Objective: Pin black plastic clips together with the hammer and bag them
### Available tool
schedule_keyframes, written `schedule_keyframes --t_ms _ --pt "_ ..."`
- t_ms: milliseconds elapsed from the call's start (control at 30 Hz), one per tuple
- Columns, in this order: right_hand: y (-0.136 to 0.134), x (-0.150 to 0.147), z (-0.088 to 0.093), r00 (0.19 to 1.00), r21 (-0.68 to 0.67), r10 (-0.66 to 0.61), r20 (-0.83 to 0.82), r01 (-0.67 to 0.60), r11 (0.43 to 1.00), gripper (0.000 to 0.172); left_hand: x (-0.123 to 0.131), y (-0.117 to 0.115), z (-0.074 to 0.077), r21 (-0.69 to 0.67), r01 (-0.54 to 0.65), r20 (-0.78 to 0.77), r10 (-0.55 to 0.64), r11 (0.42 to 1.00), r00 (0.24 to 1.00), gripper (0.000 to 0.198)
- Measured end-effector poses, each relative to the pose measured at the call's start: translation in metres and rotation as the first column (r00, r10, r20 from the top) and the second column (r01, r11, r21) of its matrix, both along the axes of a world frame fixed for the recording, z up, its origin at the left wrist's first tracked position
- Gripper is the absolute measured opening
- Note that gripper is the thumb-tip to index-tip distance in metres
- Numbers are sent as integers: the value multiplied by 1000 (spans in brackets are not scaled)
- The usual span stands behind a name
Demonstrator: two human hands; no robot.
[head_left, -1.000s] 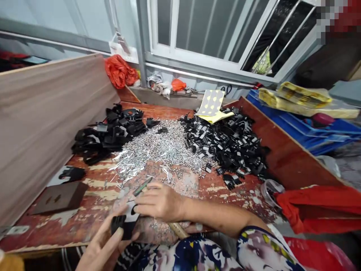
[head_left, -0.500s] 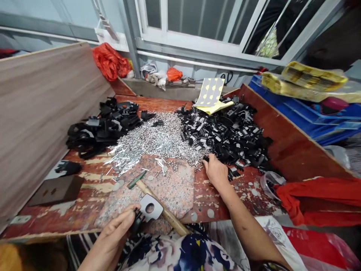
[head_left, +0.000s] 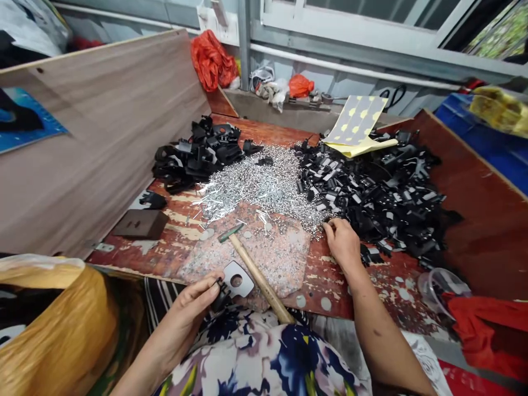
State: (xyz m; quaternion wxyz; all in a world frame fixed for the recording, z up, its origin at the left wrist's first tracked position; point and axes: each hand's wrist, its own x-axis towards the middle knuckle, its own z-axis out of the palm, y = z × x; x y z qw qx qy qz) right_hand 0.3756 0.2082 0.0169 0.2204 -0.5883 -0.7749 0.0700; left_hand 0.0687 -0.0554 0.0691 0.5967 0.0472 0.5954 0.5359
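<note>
My left hand (head_left: 193,303) grips a black plastic clip with a flat metal plate (head_left: 234,281) near the table's front edge. My right hand (head_left: 343,243) reaches forward, fingers curled into the near edge of a big pile of small black parts (head_left: 371,190); what they pinch is hidden. A heap of silver pins (head_left: 264,190) lies in the middle. A hammer (head_left: 256,272) with a wooden handle rests on a speckled stone slab (head_left: 268,253) between my hands.
Another pile of larger black clips (head_left: 198,157) lies at the left. A dark block (head_left: 141,224) sits by the wooden side board (head_left: 94,137). Yellow sticker sheets (head_left: 357,124) lie at the back. A yellow sack (head_left: 53,324) is at lower left, red cloth (head_left: 487,319) at right.
My right hand left the clip and moved forward right to the black parts pile. The left hand keeps the clip. The camera has swung leftward.
</note>
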Motion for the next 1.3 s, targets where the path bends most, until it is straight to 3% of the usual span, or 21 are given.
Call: schedule_keyframes --t_ms 133,300,600,767,900,1100,1200,1300 --pt "5 -1 2 999 -20 -31 30 32 999 28 0 -1 1 -26 -10 -24 9 1000 1000 41" --pt "5 1 3 999 -46 -45 25 46 998 14 -4 -6 -14 -114 -83 -9 82 990 997 50" --pt "-10 24 12 999 -58 14 -42 -16 998 37 -8 -9 -21 -159 -120 -4 121 980 993 49" --pt "-35 42 20 994 -93 110 -6 -111 989 32 -12 -8 -26 -118 -117 5 118 986 993 53" --pt "-64 50 20 994 -66 55 99 -48 997 31 -12 -2 -23 -59 -148 41 150 987 988 41" --pt "-86 49 9 919 -2 308 246 -318 948 42 -9 4 -8 -23 -174 -42 173 984 984 49" --pt "-82 39 1 929 60 202 309 -231 971 34 -5 9 -1 6 -104 -117 103 995 988 47" --pt "-74 18 13 971 97 175 165 -193 976 32 0 19 4 82 86 -200 -68 993 977 30"
